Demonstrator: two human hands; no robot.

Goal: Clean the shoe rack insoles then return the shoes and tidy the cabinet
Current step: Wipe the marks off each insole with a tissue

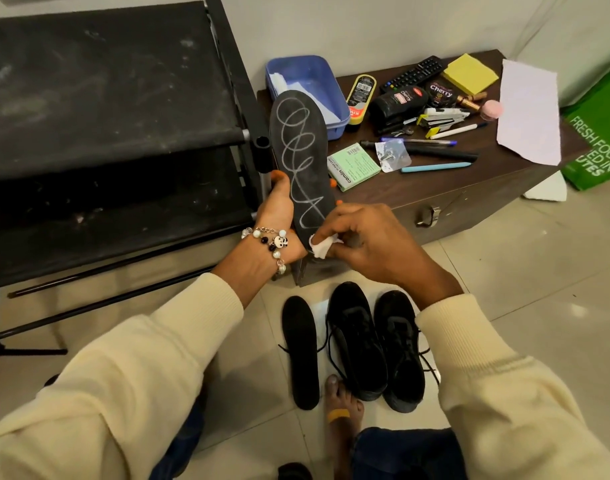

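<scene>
Head view. Left hand [279, 216] holds a dark insole [302, 157] upright, toe end up, fingers wrapped round its lower half, grip closed on it. The insole's matte face carries a looping whitish scribble line. Right hand [369, 240] pinches a small crumpled white wipe [321, 248] between thumb and fingertips, grip closed on it, pressed to the insole's heel end. Beaded bracelet [274, 242] on the left wrist; cream ribbed sleeves on both arms.

On the tiled floor below: a second insole [302, 351], flat, plain black, lying just beside a pair of black lace-up shoes [376, 344], laces loose. A bare foot [341, 407] touches the nearer shoe.

Left: black fabric-tiered shoe rack [99, 98], dusty, smeared. Right: low dark wood cabinet [470, 188], its surface cluttered with a blue plastic tray [307, 74], polish bottles, pens, a remote, yellow sticky notes [470, 72].
</scene>
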